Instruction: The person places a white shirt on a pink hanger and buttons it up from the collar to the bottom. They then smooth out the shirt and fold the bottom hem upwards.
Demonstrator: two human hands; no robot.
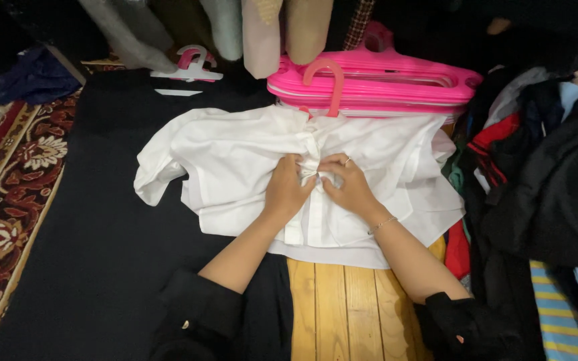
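Note:
A white shirt lies spread flat on a dark cloth, hung on a pink hanger whose hook sticks out at the collar. My left hand and my right hand meet at the middle of the shirt front. Both pinch the button placket between fingers and thumbs. A ring is on my right hand and a thin bracelet on that wrist. Black sleeves cover both forearms near the bottom edge.
A stack of pink hangers lies just behind the shirt. A heap of mixed clothes fills the right side. A patterned red rug runs along the left. Hanging garments dangle at the top. Wooden boards show below the shirt.

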